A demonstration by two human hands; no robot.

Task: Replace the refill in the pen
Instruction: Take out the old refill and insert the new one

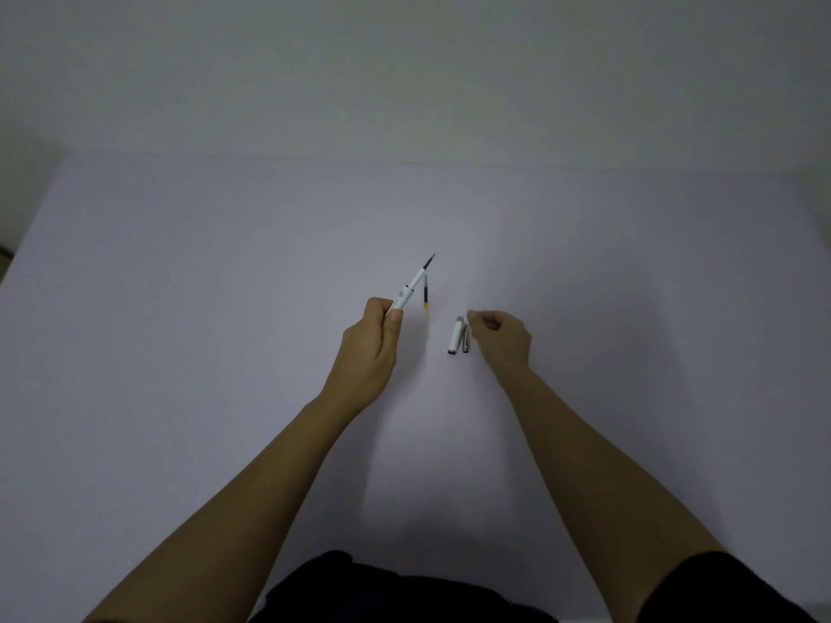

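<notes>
The left hand is closed round the lower end of the white pen barrel, held off the bench near its middle. Its long axis runs up toward the far right, a dark refill tip leading. Just beside it a spare refill lies pointing at the far edge. The cap and a metal piece lie rightward. The right hand hovers, fingertips pinched, seemingly empty. Likely next: keep the barrel steady and draw the refill straight along that axis.
</notes>
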